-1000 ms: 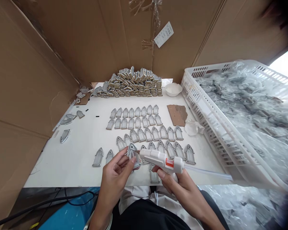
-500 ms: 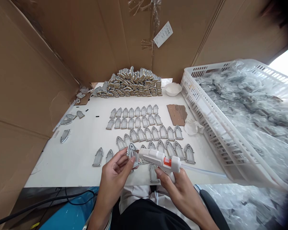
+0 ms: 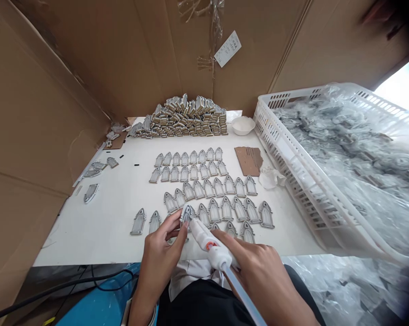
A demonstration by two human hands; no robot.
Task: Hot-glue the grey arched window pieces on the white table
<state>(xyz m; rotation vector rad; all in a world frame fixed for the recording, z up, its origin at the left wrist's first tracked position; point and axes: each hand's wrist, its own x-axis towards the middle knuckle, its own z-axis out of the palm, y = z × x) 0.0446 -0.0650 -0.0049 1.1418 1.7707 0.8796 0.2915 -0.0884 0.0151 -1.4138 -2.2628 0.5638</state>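
Left hand pinches the arched plate upright; right hand clasps the glue gun (nozzle aimed up-left, touching it).

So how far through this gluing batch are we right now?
Done, by the look of it: a large stack of finished pieces at the back of the white table. In hand: the left hand holds one arch-shaped piece while the right hand points the glue gun at it. Left: several rows of flat pieces laid out, plus a crate full of bagged parts.
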